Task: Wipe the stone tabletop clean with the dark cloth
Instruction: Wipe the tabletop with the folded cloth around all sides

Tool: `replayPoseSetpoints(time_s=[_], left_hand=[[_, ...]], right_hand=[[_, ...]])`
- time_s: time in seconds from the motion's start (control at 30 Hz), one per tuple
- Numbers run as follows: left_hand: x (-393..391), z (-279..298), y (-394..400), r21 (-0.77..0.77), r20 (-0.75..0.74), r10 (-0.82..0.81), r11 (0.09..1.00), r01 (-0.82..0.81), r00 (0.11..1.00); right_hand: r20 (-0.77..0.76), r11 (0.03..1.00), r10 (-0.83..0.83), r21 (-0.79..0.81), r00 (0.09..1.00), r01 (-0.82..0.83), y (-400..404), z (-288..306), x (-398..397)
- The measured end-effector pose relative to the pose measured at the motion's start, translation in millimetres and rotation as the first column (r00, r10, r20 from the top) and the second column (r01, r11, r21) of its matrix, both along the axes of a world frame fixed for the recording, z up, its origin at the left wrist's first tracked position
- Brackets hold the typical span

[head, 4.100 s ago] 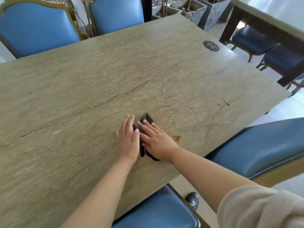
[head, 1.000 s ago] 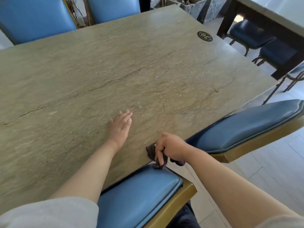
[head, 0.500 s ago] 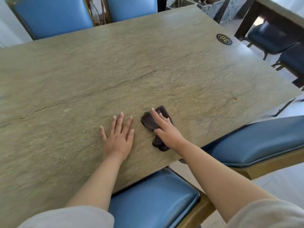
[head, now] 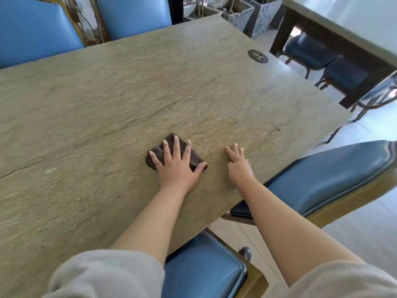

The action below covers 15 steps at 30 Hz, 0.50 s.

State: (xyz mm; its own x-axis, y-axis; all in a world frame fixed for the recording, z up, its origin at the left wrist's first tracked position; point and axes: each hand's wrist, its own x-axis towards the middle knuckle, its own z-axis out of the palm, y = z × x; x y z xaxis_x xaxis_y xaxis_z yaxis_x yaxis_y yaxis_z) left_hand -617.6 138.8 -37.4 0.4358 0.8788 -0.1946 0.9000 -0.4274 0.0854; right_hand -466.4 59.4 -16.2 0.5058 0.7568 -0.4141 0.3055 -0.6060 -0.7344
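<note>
The dark brown cloth [head: 194, 157] lies folded on the grey-green stone tabletop [head: 129, 93], a short way in from the near edge. My left hand [head: 177, 166] presses flat on the cloth with fingers spread, covering most of it. To the right, my right hand [head: 239, 165] rests on bare stone, fingers loosely apart and holding nothing, a hand's width from the cloth. A small brown speck [head: 278, 129] sits on the stone near the right edge.
A round dark number plaque [head: 257, 56] is set in the far right corner. Blue padded chairs stand around the table: one at the near edge [head: 204, 269], one at the right [head: 322, 179], two at the far side [head: 133, 16]. Another table [head: 343, 35] and stone planters [head: 247, 14] stand beyond.
The cloth has passed from my right hand to my left, which now presses on it. My right hand has moved off to the right onto bare stone.
</note>
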Motion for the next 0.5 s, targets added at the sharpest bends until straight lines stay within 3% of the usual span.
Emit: replayPoseSetpoints(time_s=[0.1, 0.17, 0.27, 0.33, 0.4, 0.43, 0.5], left_hand=[[4.7, 2.5, 45.1, -0.084, -0.014, 0.068, 0.994, -0.069, 0.998], [2.5, 2.2, 37.6, -0.059, -0.010, 0.008, 0.998, -0.009, 1.000], [-20.6, -2.2, -25.6, 0.043, 0.025, -0.247, 0.968, 0.245, 0.969], [-44.9, -3.7, -68.7, 0.065, 0.070, -0.462, 0.887, 0.458, 0.884], [-67.0, -7.2, -77.7, 0.065, 0.112, -0.569, 0.822, 0.566, 0.814], [-74.8, -9.4, -70.0, 0.065, 0.113, -0.559, 0.829, 0.555, 0.822], [-80.4, -12.0, -44.0, 0.050, 0.078, -0.388, 0.922, 0.385, 0.918]], right_hand=[[-0.048, 0.998, 0.059, -0.030, 0.997, -0.060, 2.6, -0.3, 9.2], [-0.074, 0.998, 0.053, -0.039, 0.996, -0.056, 3.2, -0.4, 12.2], [-0.044, 0.998, 0.058, -0.036, 0.997, -0.060, 1.2, -1.9, 13.4], [-0.026, 0.996, 0.076, -0.047, 0.997, -0.077, 1.8, -1.6, 13.6], [-0.017, 0.994, 0.090, -0.067, 0.996, -0.091, 1.8, -1.0, 13.6], [-0.004, 0.992, 0.100, -0.076, 0.995, -0.100, 1.6, -0.7, 13.1], [0.029, 0.989, 0.126, -0.085, 0.992, -0.123, 0.7, 0.4, 11.6]])
